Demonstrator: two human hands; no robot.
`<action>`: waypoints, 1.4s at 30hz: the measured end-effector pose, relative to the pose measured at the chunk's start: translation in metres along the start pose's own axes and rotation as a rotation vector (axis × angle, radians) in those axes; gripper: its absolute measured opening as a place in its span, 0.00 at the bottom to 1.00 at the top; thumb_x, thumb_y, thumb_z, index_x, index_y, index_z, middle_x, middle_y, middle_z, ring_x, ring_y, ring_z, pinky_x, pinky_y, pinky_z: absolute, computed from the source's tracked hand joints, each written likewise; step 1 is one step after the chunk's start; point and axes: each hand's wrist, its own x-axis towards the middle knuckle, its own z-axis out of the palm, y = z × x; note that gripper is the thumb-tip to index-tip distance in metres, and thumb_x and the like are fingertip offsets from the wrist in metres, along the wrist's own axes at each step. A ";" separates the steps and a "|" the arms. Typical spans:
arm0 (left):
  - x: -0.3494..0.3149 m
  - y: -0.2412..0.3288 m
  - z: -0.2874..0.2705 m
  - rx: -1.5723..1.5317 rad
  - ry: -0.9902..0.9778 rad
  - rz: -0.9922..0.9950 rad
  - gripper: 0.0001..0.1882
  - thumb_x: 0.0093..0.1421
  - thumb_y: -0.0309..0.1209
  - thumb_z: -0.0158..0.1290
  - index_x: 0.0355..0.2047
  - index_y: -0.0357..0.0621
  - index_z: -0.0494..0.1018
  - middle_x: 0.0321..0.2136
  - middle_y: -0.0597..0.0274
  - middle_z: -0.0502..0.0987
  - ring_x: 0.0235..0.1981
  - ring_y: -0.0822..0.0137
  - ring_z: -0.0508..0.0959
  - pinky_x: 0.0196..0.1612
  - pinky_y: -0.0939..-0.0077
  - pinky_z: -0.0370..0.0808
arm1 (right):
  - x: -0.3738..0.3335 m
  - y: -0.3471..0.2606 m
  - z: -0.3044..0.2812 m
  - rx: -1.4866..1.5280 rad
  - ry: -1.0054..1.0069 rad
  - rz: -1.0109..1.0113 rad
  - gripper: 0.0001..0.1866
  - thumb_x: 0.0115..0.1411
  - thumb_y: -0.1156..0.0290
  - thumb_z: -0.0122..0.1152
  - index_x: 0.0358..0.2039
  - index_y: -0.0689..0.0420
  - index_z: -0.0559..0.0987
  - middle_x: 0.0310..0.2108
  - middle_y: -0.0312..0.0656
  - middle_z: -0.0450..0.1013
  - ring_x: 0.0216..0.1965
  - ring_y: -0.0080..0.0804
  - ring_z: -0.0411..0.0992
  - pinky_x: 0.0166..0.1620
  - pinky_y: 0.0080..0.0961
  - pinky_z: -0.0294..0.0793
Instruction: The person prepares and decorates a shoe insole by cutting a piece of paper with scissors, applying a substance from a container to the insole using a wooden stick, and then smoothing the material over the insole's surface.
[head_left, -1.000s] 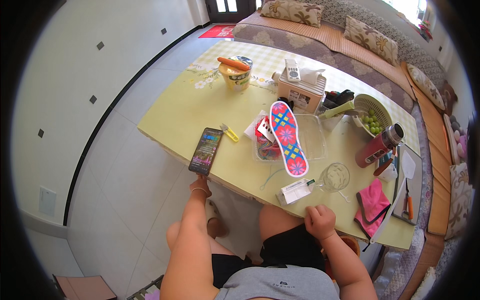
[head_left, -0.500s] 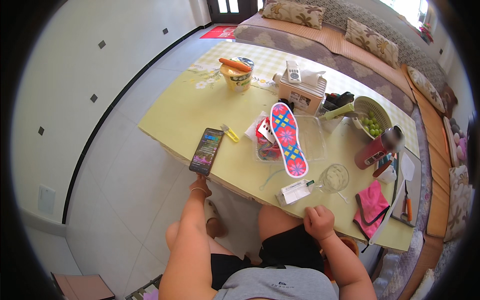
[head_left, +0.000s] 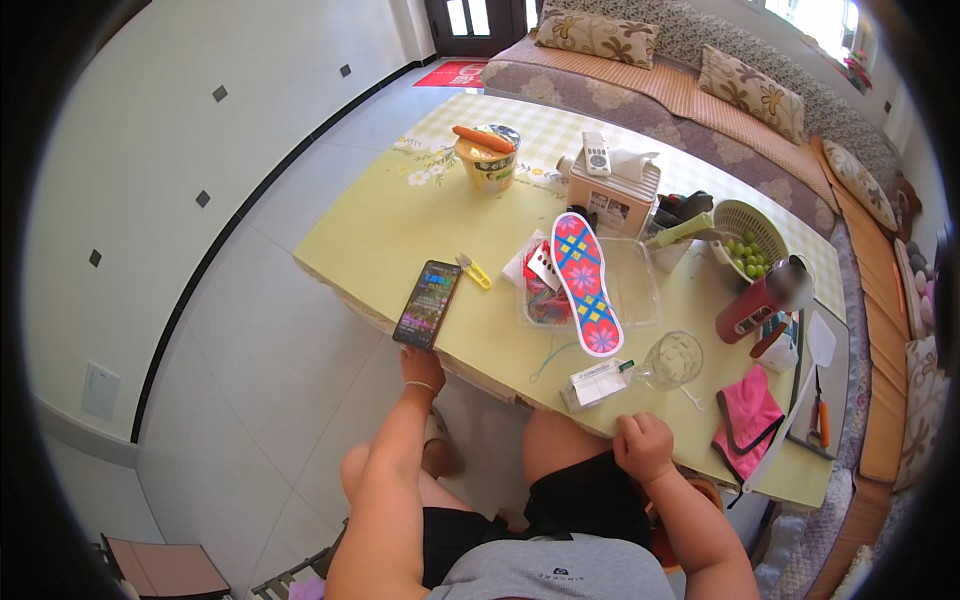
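Observation:
My left hand (head_left: pixel 421 368) is at the table's near-left edge, closed on the lower end of a dark smartphone (head_left: pixel 428 304) with a lit screen; some of its fingers are hidden. Curled into a fist, my right hand (head_left: pixel 643 441) rests against the near edge with nothing visible in it. Yellow thread snips (head_left: pixel 474 273) lie beside the phone. A patterned insole (head_left: pixel 587 283) in red, blue and yellow leans across a clear plastic box (head_left: pixel 640 290) with coloured threads. Nearest my right hand are a small white box (head_left: pixel 596 384) and a glass mug (head_left: pixel 673 360).
On the table (head_left: pixel 375 230) stand a noodle cup (head_left: pixel 490 172) topped by an orange sausage-like stick, a tissue box (head_left: pixel 612 195) with a remote, a colander (head_left: pixel 750 222) of green fruit and a dark red flask (head_left: pixel 752 308). A pink cloth (head_left: pixel 748 420) lies at right.
The view has shifted slightly, so everything appears a little further right. My left hand stays at the phone's lower end, and my right hand remains curled at the table edge.

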 end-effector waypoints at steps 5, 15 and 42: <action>0.006 0.009 -0.013 -0.078 -0.390 0.113 0.22 0.54 0.33 0.51 0.49 0.39 0.75 0.52 0.51 0.73 0.58 0.52 0.68 0.57 0.54 0.64 | 0.003 -0.003 0.001 -0.001 0.004 -0.018 0.06 0.45 0.76 0.59 0.23 0.54 0.71 0.19 0.40 0.62 0.22 0.40 0.67 0.23 0.35 0.66; 0.004 0.020 -0.024 -0.133 -0.355 0.050 0.33 0.48 0.53 0.63 0.51 0.46 0.76 0.56 0.61 0.72 0.61 0.56 0.65 0.56 0.50 0.70 | -0.005 -0.001 0.001 0.007 0.005 0.005 0.07 0.45 0.77 0.59 0.27 0.54 0.74 0.21 0.42 0.64 0.22 0.43 0.67 0.24 0.38 0.67; -0.050 -0.040 -0.010 -0.117 -0.521 -0.196 0.17 0.55 0.35 0.58 0.45 0.47 0.80 0.44 0.52 0.80 0.49 0.53 0.79 0.45 0.55 0.77 | -0.003 -0.001 0.003 0.015 -0.007 0.015 0.07 0.45 0.77 0.59 0.26 0.55 0.72 0.21 0.41 0.63 0.22 0.42 0.67 0.23 0.36 0.66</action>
